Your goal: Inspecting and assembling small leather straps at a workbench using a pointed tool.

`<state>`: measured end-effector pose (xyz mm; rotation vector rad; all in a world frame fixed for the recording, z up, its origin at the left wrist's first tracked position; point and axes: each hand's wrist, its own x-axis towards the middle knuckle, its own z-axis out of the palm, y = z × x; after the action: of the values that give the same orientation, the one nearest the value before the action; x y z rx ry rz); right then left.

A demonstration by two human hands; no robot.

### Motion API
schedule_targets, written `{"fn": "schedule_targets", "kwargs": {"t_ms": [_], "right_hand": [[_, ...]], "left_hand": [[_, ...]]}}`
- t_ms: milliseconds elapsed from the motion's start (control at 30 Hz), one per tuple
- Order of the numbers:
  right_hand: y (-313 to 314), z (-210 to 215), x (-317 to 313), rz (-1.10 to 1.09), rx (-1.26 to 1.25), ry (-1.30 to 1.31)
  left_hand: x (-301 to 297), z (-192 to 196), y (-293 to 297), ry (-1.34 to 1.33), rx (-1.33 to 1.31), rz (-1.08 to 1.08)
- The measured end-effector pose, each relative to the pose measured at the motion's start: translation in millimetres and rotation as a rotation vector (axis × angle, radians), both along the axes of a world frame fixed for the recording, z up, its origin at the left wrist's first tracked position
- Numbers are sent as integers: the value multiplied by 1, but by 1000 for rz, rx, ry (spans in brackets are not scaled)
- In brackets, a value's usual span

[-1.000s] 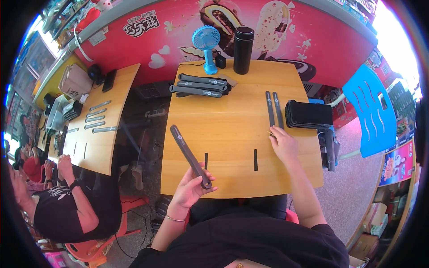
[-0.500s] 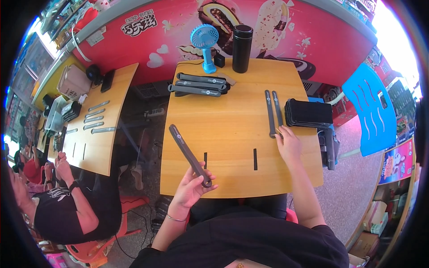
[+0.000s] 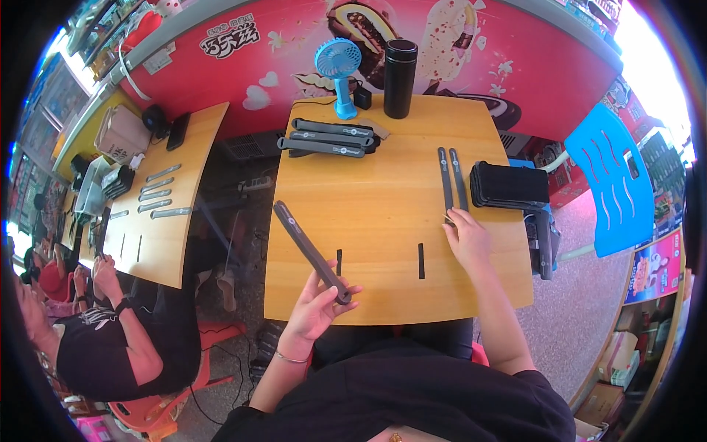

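Note:
In my left hand (image 3: 318,306), thumb and fingers pinch the lower end of a dark grey flat strap (image 3: 300,239) with a hole at that end. It slants up and to the left above the table. Two similar straps, a left strap (image 3: 445,173) and a right strap (image 3: 458,173), lie side by side at the table's right. My right hand (image 3: 468,237) is closed at their near ends, its fingertips on the end of the left strap. The fingers hide part of both ends. More dark grey straps (image 3: 324,138) are stacked at the far left.
A stack of black flat pouches (image 3: 509,184) sits at the right edge. A blue fan (image 3: 342,81) and black bottle (image 3: 400,79) stand at the back. Two black strips (image 3: 421,261) mark the near tabletop (image 3: 375,214). Another person (image 3: 110,335) works at a left table; a blue chair (image 3: 611,180) stands right.
My right hand has shifted slightly left, from the right strap's near end to the left strap's. The strap in my left hand has tilted a little, its far end moving left and away.

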<state>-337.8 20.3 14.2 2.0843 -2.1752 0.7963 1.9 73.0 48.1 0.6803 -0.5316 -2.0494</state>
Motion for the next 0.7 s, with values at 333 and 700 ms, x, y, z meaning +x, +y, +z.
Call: {"fn": "schedule_targets", "kwargs": {"t_ms": [333,700], "right_hand": [[36,55,61,187,-3,-418],[72,87,124,487,38,-458]], "left_hand": [[-24,1,-6,82,-53,62],[-52,17,-9,33,-168,234]]}}
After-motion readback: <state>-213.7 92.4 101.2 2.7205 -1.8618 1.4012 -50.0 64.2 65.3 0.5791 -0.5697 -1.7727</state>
